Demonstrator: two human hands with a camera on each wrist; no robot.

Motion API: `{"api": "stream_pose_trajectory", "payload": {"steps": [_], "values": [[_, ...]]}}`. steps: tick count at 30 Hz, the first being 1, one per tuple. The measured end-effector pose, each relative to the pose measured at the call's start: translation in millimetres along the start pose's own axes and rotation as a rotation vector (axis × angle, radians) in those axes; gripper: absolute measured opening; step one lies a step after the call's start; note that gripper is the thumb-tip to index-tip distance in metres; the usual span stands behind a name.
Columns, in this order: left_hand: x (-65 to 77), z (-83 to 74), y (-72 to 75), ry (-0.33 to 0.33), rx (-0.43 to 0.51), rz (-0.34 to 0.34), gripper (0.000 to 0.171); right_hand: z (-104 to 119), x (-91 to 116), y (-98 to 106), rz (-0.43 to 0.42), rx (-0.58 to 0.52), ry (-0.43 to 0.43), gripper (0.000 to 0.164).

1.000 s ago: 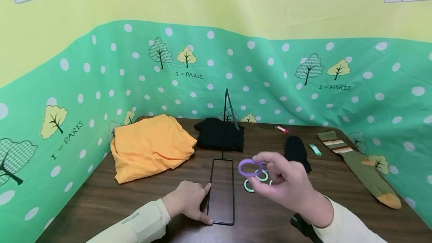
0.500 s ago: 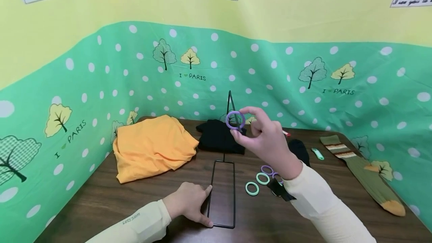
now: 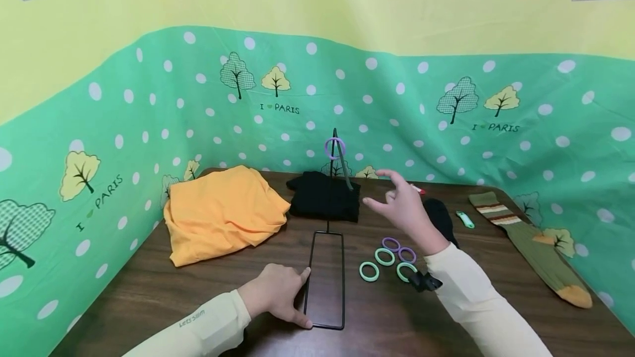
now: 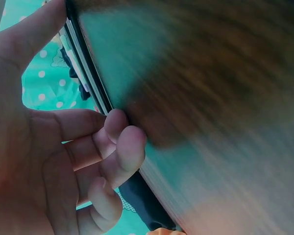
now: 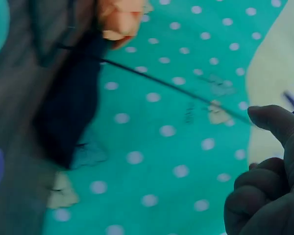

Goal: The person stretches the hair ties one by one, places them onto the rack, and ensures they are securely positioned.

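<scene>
My left hand (image 3: 278,295) rests at the black wire stand's rectangular base (image 3: 343,280), thumb at the near left corner and forefinger on the left bar. In the left wrist view its fingertips (image 4: 131,142) meet the bar. A purple ring (image 3: 326,148) is up at the bent top of the stand (image 3: 331,167), overlapping the upright and the slanted arm. Right of the stand, in mid-air, my right hand (image 3: 403,209) holds nothing; thumb and forefinger are spread, the other fingers curled. Below it on the table lie two purple rings (image 3: 383,241) and several mint-green rings (image 3: 361,275).
An orange cloth (image 3: 223,216) lies at the table's back left. Behind the stand is a folded black cloth (image 3: 317,203). To the right are a black knitted item (image 3: 439,219), a small green-and-white object (image 3: 465,220), a red one (image 3: 418,189) and an olive sock (image 3: 531,252).
My right hand carried the purple ring up from near the other rings to the stand's top, let go of it, and drew back right and down. My left hand stayed on the base.
</scene>
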State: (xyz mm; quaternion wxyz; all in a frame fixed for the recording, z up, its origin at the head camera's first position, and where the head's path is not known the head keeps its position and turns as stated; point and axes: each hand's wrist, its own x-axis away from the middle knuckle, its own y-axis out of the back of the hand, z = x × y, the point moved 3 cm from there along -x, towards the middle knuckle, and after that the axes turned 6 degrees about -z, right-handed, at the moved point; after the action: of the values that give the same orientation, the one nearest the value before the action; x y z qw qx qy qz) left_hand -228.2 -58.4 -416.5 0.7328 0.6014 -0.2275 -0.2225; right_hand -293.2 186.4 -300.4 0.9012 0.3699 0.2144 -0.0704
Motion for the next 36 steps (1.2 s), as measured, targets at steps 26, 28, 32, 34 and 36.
{"api": "stream_pose_trajectory", "payload": {"steps": [26,28,32,34,36], "values": [[-1.1,3.2,1.5,-0.005,0.021,0.012,0.104,-125,55,-35,0.426,-0.242,-0.329,0.053],[-1.4,3.5,2.3,-0.004,0.023,0.013,0.104,-125,55,-37,0.439,-0.229,-0.316,0.052],[-1.5,3.3,1.9,-0.001,0.017,0.013,0.104,-126,54,-42,0.453,-0.167,-0.290,0.049],[-1.5,2.6,0.6,-0.004,0.014,0.011,0.104,-127,55,-44,0.454,-0.139,-0.280,0.047],[-1.3,1.8,-0.6,-0.008,0.011,0.007,0.104,-127,57,-46,0.456,-0.125,-0.267,0.044]]}}
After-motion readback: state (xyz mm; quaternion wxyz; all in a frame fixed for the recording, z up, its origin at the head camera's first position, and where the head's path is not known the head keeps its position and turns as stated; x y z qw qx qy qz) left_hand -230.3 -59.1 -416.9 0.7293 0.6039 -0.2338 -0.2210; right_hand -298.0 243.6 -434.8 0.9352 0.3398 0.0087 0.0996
